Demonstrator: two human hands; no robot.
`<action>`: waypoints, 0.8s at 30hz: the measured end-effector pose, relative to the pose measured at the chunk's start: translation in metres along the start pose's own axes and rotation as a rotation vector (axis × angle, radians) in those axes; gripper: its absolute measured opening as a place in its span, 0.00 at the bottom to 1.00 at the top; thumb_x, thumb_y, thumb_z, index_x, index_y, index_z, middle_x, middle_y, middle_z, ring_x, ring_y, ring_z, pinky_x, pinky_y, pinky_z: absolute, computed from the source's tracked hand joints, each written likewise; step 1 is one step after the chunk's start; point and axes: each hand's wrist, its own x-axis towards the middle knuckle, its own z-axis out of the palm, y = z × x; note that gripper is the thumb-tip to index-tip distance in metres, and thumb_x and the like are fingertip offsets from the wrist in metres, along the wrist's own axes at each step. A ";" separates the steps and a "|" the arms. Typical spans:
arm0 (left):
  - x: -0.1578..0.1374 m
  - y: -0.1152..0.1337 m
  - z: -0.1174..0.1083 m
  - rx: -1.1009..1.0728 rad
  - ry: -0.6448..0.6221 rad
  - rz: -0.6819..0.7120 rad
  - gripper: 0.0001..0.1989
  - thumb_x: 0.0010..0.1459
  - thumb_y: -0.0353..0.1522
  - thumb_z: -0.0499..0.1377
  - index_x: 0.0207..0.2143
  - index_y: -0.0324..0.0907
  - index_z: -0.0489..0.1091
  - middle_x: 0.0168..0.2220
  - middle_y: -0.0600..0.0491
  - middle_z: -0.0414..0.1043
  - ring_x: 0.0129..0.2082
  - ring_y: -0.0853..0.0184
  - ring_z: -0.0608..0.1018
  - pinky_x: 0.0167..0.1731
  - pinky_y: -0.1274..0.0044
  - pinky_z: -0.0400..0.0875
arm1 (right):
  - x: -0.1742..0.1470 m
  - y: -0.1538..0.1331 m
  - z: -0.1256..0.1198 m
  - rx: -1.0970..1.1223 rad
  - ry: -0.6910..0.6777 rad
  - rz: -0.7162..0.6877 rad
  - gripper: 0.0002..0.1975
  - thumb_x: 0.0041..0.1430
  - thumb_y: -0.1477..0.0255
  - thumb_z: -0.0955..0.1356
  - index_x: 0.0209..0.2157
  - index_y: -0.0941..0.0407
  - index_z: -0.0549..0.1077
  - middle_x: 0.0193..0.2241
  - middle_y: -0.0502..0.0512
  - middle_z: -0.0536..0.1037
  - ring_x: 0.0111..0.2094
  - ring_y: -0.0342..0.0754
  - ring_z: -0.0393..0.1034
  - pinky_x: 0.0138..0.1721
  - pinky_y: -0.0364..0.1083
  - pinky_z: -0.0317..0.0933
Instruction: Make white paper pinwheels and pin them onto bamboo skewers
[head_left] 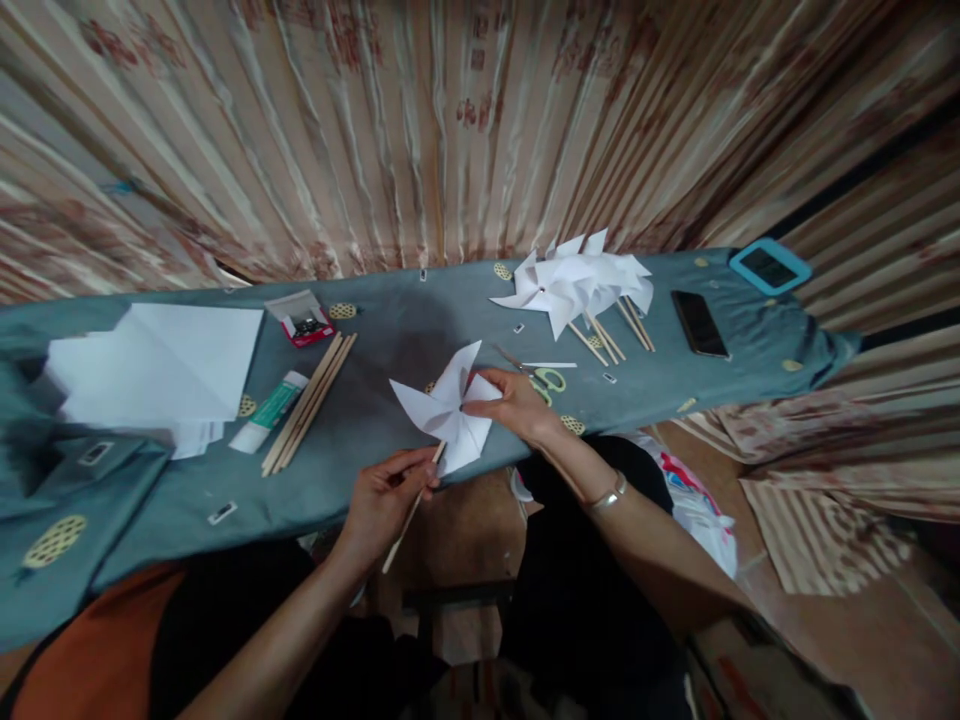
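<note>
A white paper pinwheel [448, 398] is between my two hands above the table's front edge. My right hand [514, 405] pinches it near the centre, thumb in front and fingers partly hidden behind the paper. Closed around a thin wooden stick [403, 538], my left hand [394, 500] sits just below the blades. The stick slants down toward me, and its upper end meets the lower part of the pinwheel. Whether the two are fastened together cannot be made out. Scissors [550, 382] with green handles lie just behind my right hand, by a narrow white strip [551, 365].
Several pinwheels on sticks [581, 280] lie at the back right, near a black phone [699, 323] and a blue-framed device [771, 266]. Leftward are wooden sticks [309, 405], a glue stick [268, 412], a small open box [301, 320] and white paper sheets [161, 365] on the cloth-covered table [405, 310].
</note>
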 end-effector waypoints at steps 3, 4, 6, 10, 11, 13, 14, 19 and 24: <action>-0.005 -0.001 -0.002 -0.030 -0.002 -0.061 0.17 0.33 0.36 0.72 0.30 0.39 0.81 0.19 0.55 0.76 0.18 0.74 0.72 0.21 0.83 0.66 | 0.007 -0.011 0.000 -0.239 -0.101 0.061 0.13 0.44 0.74 0.74 0.36 0.59 0.77 0.31 0.49 0.79 0.34 0.46 0.73 0.35 0.42 0.64; -0.007 -0.001 -0.002 -0.038 -0.005 -0.074 0.18 0.32 0.37 0.73 0.30 0.39 0.81 0.19 0.54 0.76 0.18 0.74 0.72 0.21 0.83 0.66 | 0.008 -0.016 0.001 -0.327 -0.131 0.075 0.13 0.45 0.74 0.74 0.36 0.59 0.77 0.30 0.49 0.79 0.34 0.46 0.73 0.34 0.41 0.64; -0.009 -0.003 -0.003 -0.051 -0.007 -0.087 0.19 0.32 0.37 0.73 0.30 0.39 0.81 0.19 0.54 0.76 0.18 0.73 0.72 0.20 0.83 0.66 | 0.011 -0.026 0.002 -0.501 -0.183 0.092 0.12 0.46 0.74 0.74 0.37 0.60 0.78 0.31 0.49 0.79 0.35 0.46 0.73 0.33 0.40 0.62; -0.013 -0.009 -0.003 -0.049 0.005 -0.046 0.18 0.31 0.38 0.73 0.28 0.39 0.81 0.22 0.54 0.76 0.19 0.72 0.73 0.20 0.81 0.69 | 0.014 -0.040 0.007 -0.768 -0.267 0.074 0.16 0.48 0.72 0.75 0.42 0.59 0.79 0.36 0.52 0.81 0.39 0.48 0.75 0.33 0.39 0.62; -0.014 -0.012 -0.003 -0.036 0.012 -0.022 0.18 0.32 0.38 0.73 0.28 0.39 0.81 0.24 0.54 0.76 0.20 0.72 0.74 0.20 0.80 0.70 | 0.014 -0.042 0.009 -0.815 -0.283 0.061 0.18 0.49 0.72 0.75 0.43 0.59 0.78 0.38 0.53 0.82 0.40 0.48 0.76 0.34 0.39 0.62; -0.015 -0.017 -0.003 0.006 0.018 0.030 0.16 0.34 0.38 0.71 0.29 0.39 0.81 0.26 0.54 0.75 0.21 0.71 0.75 0.22 0.79 0.72 | 0.015 -0.044 0.012 -0.899 -0.297 0.033 0.20 0.49 0.72 0.75 0.46 0.59 0.78 0.41 0.55 0.82 0.42 0.49 0.76 0.35 0.39 0.63; -0.015 -0.019 -0.004 0.035 0.017 0.058 0.15 0.36 0.37 0.71 0.29 0.39 0.81 0.26 0.54 0.74 0.21 0.71 0.76 0.23 0.78 0.73 | 0.016 -0.044 0.014 -0.932 -0.299 0.022 0.21 0.49 0.72 0.75 0.47 0.59 0.77 0.42 0.56 0.82 0.43 0.49 0.76 0.36 0.40 0.63; -0.014 -0.033 -0.008 0.255 -0.010 0.240 0.13 0.47 0.37 0.65 0.34 0.39 0.81 0.28 0.53 0.72 0.22 0.69 0.76 0.25 0.76 0.73 | 0.017 -0.046 0.017 -0.994 -0.310 0.006 0.22 0.49 0.71 0.75 0.48 0.60 0.76 0.45 0.60 0.81 0.45 0.52 0.76 0.37 0.41 0.63; -0.014 -0.034 -0.011 0.515 -0.031 0.393 0.13 0.52 0.35 0.62 0.38 0.41 0.80 0.29 0.51 0.75 0.27 0.65 0.78 0.29 0.74 0.74 | 0.020 -0.049 0.016 -1.035 -0.354 0.011 0.25 0.48 0.70 0.76 0.49 0.60 0.75 0.44 0.58 0.81 0.43 0.51 0.76 0.37 0.40 0.63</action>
